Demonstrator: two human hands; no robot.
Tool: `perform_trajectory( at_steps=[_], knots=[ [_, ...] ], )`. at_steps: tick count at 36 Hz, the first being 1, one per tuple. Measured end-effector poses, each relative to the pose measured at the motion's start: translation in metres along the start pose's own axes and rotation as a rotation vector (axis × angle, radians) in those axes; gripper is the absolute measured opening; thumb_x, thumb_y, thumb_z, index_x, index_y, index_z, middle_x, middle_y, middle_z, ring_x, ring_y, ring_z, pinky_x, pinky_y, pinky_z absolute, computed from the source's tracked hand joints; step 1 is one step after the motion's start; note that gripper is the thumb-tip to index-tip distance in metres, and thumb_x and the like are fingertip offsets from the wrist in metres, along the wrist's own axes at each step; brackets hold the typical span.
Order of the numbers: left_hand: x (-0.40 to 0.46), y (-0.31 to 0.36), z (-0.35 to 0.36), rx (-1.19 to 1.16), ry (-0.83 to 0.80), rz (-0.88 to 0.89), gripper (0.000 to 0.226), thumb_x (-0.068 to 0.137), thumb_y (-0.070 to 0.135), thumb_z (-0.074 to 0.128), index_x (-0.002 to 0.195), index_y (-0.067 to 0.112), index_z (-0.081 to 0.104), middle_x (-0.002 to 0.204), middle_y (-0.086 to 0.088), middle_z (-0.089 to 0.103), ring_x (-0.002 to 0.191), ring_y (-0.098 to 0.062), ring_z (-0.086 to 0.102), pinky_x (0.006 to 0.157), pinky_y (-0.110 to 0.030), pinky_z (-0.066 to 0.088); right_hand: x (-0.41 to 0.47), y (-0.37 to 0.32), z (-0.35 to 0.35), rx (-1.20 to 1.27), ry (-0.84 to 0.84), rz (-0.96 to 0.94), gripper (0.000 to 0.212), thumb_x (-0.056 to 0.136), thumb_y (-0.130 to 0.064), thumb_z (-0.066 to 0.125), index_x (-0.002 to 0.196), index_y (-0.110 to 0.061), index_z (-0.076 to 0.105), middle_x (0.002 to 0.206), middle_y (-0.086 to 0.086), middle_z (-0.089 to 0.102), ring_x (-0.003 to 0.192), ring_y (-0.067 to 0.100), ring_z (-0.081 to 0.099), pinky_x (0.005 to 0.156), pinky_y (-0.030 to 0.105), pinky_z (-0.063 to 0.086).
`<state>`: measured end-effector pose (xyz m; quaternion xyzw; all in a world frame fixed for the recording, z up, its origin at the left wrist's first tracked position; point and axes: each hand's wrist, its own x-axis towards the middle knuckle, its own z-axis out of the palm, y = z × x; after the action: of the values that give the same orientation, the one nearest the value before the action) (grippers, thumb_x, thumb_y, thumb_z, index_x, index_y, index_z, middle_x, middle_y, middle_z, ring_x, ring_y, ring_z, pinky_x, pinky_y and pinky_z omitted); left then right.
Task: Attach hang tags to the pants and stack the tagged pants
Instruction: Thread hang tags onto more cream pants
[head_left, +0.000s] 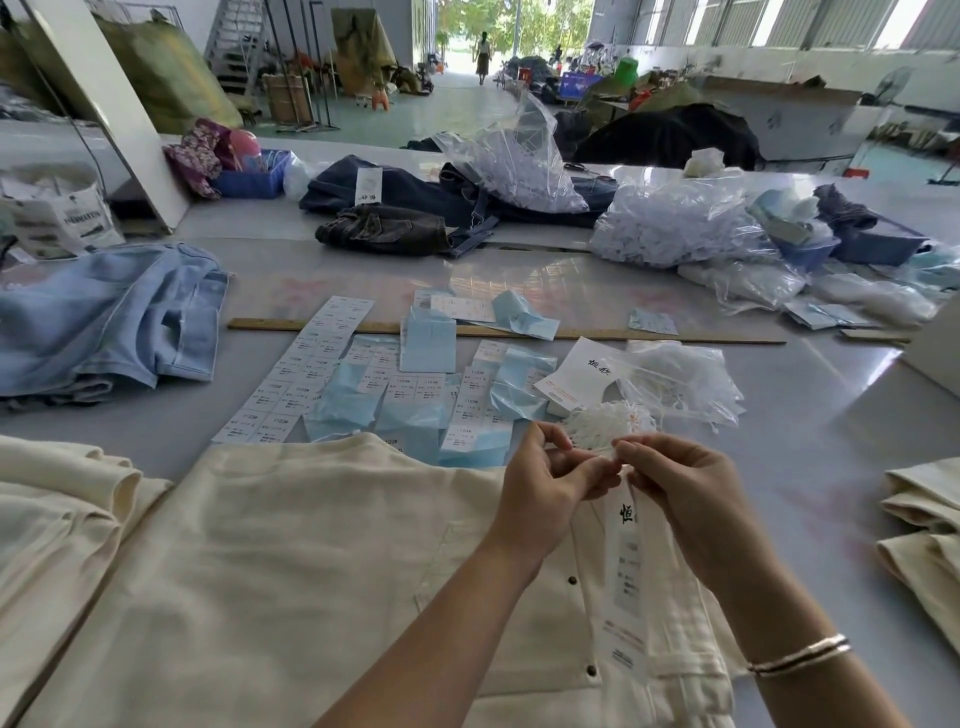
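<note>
Both hands meet above the cream pants spread on the counter. The left hand and right hand each pinch the top of a long white hang tag, which hangs down over the pants. More cream pants lie folded at right.

surface: grey, glossy | wooden ruler: lies flat across the middle | blue basket: far left, beside a floral cloth | clear plastic bags: heaped far right | metal staircase: background left | person: distant, in the bright doorway | floor fan: far right
</note>
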<state>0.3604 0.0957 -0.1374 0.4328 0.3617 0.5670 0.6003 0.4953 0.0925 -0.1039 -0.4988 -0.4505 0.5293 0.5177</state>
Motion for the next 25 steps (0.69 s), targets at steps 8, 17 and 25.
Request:
perform_trajectory(
  at_steps=[8,17,25],
  knots=[
    [0.0004,0.0007,-0.0015,0.022,-0.010,0.004,0.028,0.087,0.000,0.066,0.093,0.011,0.041,0.077,-0.004,0.073,0.073,-0.014,0.072,0.067,-0.021,0.056,0.0000,0.0017,0.0019,-0.080,0.034,-0.033,0.021,0.063,-0.031,0.074,0.078,-0.017,0.077,0.072,0.011,0.071,0.066,0.023,0.061,0.071,0.039,0.049],
    [0.0043,-0.0029,-0.0026,0.037,-0.015,-0.003,0.028,0.087,0.002,0.066,0.091,0.014,0.041,0.075,-0.005,0.071,0.074,-0.015,0.072,0.068,-0.022,0.056,0.0019,0.0052,0.0020,-0.126,0.060,-0.027,0.006,0.079,-0.015,0.072,0.076,-0.016,0.077,0.074,0.015,0.071,0.070,0.031,0.058,0.073,0.044,0.048],
    [0.0070,-0.0028,-0.0020,0.057,-0.021,-0.021,0.029,0.087,0.003,0.067,0.091,0.015,0.040,0.076,-0.005,0.072,0.075,-0.017,0.072,0.070,-0.024,0.058,-0.0009,0.0055,0.0023,-0.100,0.062,-0.039,0.005,0.077,-0.019,0.072,0.078,-0.015,0.076,0.077,0.019,0.071,0.070,0.033,0.059,0.072,0.044,0.049]
  ],
)
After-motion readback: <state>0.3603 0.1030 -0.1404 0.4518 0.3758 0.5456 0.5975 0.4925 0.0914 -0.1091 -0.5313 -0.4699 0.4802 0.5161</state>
